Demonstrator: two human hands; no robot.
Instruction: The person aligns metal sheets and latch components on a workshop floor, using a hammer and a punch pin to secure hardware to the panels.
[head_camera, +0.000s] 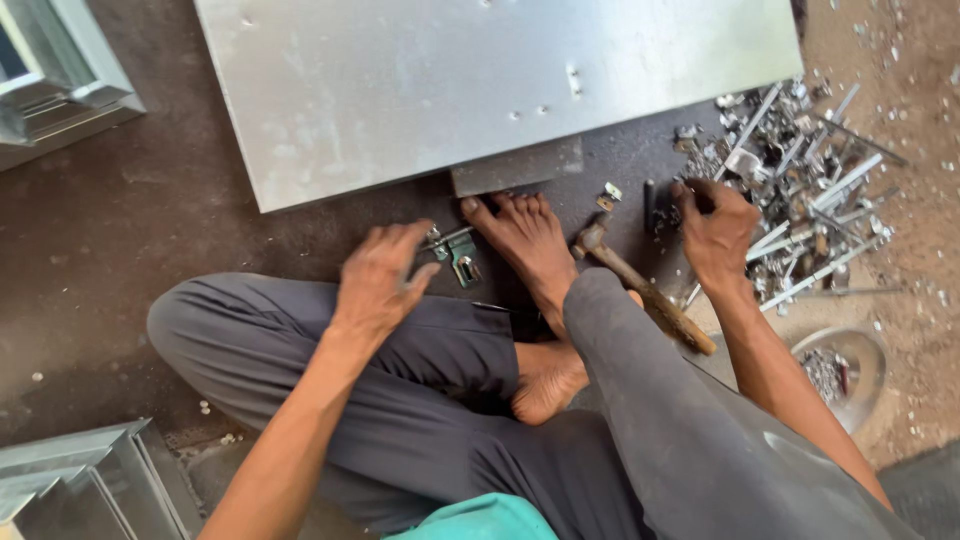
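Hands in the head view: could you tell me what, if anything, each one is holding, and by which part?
The left hand grips a small metal latch by its left end. The right hand reaches into the scrap metal pile; whether it holds anything cannot be told.

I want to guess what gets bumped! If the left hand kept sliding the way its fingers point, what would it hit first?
The left hand points right and a bit up. It would first meet the small metal latch beside its fingertips, then the bare foot just past it. It may already be touching the latch; that is hard to tell.
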